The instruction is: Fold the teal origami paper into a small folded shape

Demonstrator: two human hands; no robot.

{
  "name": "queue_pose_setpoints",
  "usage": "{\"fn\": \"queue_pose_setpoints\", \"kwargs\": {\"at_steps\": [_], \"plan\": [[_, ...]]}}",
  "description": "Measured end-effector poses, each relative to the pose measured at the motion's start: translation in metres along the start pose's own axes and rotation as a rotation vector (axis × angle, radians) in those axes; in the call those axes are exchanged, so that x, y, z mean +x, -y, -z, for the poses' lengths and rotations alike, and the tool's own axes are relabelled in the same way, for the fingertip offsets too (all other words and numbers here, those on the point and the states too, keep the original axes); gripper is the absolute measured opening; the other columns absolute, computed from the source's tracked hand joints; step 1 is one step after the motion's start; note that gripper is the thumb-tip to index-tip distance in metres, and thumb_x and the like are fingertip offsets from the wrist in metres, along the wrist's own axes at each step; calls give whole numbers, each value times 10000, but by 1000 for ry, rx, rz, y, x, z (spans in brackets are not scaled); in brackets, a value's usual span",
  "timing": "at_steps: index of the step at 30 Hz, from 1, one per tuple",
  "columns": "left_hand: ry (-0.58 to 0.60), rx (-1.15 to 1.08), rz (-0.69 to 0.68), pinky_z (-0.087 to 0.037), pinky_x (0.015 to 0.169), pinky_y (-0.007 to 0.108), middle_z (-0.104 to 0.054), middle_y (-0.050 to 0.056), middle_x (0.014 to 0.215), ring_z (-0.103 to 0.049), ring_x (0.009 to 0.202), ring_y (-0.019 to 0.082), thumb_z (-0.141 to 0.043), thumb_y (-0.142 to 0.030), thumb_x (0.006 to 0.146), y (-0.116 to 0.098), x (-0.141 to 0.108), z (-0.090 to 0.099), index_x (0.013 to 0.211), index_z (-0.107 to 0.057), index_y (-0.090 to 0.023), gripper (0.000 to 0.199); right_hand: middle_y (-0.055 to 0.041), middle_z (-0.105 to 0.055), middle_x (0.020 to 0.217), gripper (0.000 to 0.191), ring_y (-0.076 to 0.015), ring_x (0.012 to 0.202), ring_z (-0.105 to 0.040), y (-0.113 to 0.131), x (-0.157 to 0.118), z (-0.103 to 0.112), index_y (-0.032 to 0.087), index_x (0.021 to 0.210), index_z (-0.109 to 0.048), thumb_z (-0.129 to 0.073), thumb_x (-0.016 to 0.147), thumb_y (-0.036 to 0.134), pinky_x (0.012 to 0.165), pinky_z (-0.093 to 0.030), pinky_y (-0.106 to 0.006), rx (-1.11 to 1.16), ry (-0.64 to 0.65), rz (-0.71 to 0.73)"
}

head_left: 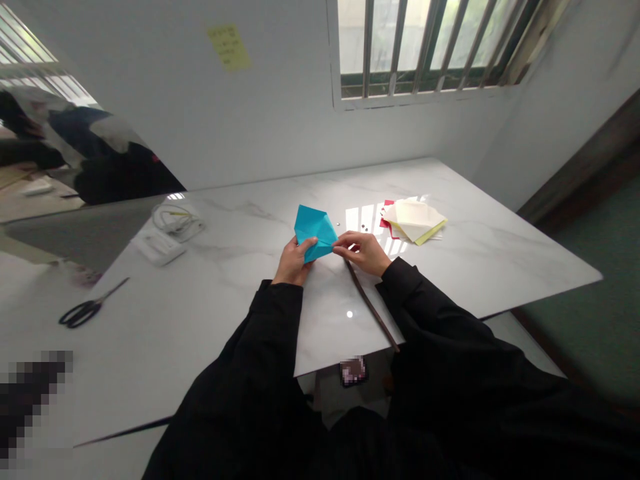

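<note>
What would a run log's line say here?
left hand: holding blue paper | right hand: pinching its corner | scissors: on table, left

Bright blue folded paper (313, 230)

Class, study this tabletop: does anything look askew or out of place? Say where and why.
The paper pile at right sits askew, its sheets at mismatched angles. The dark stick seems to poke past the near edge of the table.
</note>
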State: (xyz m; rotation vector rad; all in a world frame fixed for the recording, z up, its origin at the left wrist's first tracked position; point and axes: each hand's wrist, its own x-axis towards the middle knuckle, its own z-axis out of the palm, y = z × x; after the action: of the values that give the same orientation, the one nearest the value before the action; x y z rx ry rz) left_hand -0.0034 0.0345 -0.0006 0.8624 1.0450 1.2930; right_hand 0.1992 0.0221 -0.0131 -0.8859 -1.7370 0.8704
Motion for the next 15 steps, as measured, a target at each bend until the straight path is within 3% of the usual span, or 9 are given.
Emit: {"fn": "queue_pose_setpoints", "kwargs": {"at_steps": [6,15], "plan": [[12,6,-10,-586,757,315,-733,26,847,-705,794,200,-922,-302,627,1,0,0,986,-672,-179,454,-65,-798,903,355,-201,774,-696,-1,1,-1,209,960,-836,-758,900,550,752,-597,-347,17,-42,-55],[31,-37,-39,-617,841,337,-773,56,889,-742,867,229,-915,-279,634,2,0,-2,946,-680,-166,407,-75,-785,932,353,-197,793,-697,2,2,0,194,931,-815,-772,882,541,760,-603,-340,76,-79,-69]]}}
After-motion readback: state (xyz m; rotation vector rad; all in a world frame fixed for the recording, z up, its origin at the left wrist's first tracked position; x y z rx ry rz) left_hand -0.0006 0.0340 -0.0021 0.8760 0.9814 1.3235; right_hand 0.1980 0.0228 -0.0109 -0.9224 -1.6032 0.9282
